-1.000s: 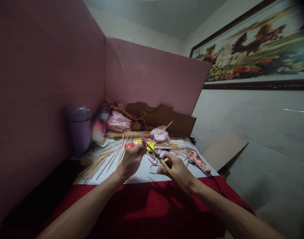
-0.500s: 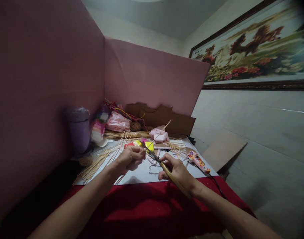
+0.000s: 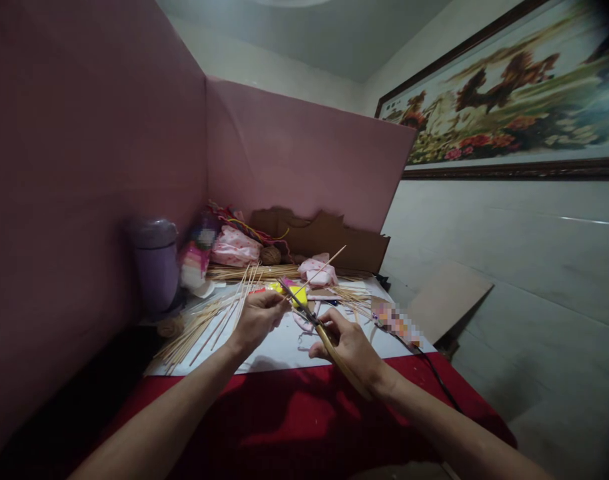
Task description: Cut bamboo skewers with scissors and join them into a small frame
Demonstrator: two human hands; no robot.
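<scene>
Little has changed in the last second. My left hand still pinches the skewer between closed fingertips, and its far end points up and to the right over the pink cloth, much as before. My right hand has edged slightly toward the left one and keeps its fingers wrapped round the tan handle of the scissors. The dark blades reach up-left and meet the skewer just beside my left fingertips. I cannot tell how far apart they stand.

Both hands hover over the white sheet, which lies on the red-covered surface. Loose skewers fan out to the left of my left hand.

A purple cup stands against the pink screen with its lid on, so its contents are hidden. The packet next to it is blurred, and so is the small object to the right of my right hand, so no label can be read.
</scene>
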